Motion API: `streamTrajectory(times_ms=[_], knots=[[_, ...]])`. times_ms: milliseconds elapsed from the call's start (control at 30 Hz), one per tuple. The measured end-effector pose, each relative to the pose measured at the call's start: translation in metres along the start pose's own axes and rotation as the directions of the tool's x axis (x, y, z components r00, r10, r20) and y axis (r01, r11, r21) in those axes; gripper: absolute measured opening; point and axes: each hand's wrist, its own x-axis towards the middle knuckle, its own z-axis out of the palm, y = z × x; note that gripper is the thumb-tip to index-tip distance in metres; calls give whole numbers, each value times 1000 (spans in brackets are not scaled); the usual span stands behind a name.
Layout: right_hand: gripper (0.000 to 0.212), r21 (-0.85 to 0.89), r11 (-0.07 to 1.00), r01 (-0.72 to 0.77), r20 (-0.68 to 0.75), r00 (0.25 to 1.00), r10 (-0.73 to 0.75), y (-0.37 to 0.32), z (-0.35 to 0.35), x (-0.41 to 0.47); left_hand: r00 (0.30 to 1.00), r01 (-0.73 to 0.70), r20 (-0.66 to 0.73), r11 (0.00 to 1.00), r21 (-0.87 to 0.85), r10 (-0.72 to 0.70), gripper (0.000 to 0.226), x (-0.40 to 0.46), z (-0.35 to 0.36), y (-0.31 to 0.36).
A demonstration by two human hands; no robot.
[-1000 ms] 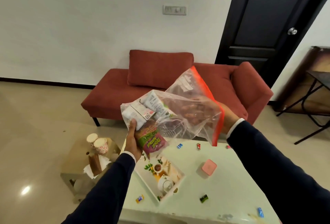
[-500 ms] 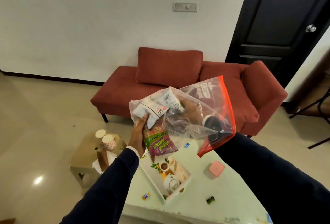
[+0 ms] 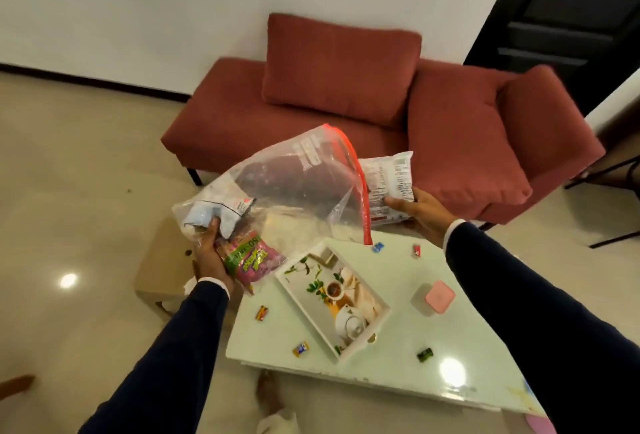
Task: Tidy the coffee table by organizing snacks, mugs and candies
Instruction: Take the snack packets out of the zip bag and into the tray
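The left hand (image 3: 211, 257) grips the closed bottom of the bag (image 3: 294, 198), fingers curled round it and the snacks bunched inside, above the tabletop's far left corner. The right hand (image 3: 420, 210) pinches a white packet (image 3: 389, 187) just outside the bag's red-edged mouth, above the far edge. This looks like the snack-bagging step; whether the packet is going in or coming out cannot be told. Candies (image 3: 300, 348) lie scattered round the tray (image 3: 381, 316) on the tabletop (image 3: 398, 357), so gathering them likely follows.
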Motion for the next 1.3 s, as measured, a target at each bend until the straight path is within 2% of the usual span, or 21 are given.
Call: streamTrajectory(times_ms=[133, 233, 333, 400, 500, 600, 833, 933, 1000, 1033, 1100, 1167, 1233, 1300], knots=[[44, -100, 955, -278, -76, 960, 271, 66, 26, 40, 997, 34, -66, 999, 36, -32, 64, 50, -27, 9], [53, -138, 876, -462, -166, 883, 440, 124, 52, 67, 992, -12, -124, 998, 63, 20, 52, 83, -43, 15], [48, -171, 802, -572, -166, 819, 549, 179, 79, 106, 980, -45, -191, 995, 85, 61, 43, 119, -59, 10], [41, -215, 779, -589, -146, 808, 571, 208, 98, 131, 973, -51, -224, 997, 62, 63, 50, 139, -70, -4], [35, -318, 790, -525, -99, 847, 523, 247, 127, 175, 962, -44, -267, 999, 14, 46, 53, 171, -86, -34], [17, -346, 779, -523, -19, 834, 551, 269, 150, 213, 959, -17, -284, 1000, -17, 11, 53, 190, -100, -59], [38, -386, 767, -512, 65, 815, 576, 298, 177, 284, 964, 14, -267, 1000, -25, -20, 55, 224, -127, -99], [33, -366, 855, -368, 95, 899, 428, 315, 178, 288, 967, 16, -254, 1000, 0, -16, 55, 228, -135, -107], [52, -361, 896, -260, 58, 952, 300, 331, 180, 280, 969, 16, -247, 1000, 15, -12, 54, 227, -139, -109], [62, -418, 883, -214, 58, 964, 261, 339, 183, 276, 970, 19, -243, 1000, 16, -14, 53, 226, -141, -110], [75, -612, 775, -155, 68, 966, 248, 356, 191, 270, 969, 24, -245, 999, 30, -16, 52, 227, -144, -111], [66, -709, 698, -99, 55, 979, 194, 369, 200, 266, 971, 27, -240, 999, 43, -16, 51, 230, -146, -110], [53, -736, 675, 43, 117, 991, 64, 376, 208, 266, 973, 36, -230, 998, 54, -22, 51, 233, -149, -109], [50, -722, 684, 101, 193, 980, 58, 379, 216, 270, 977, 51, -209, 997, 61, -37, 52, 234, -150, -109]])
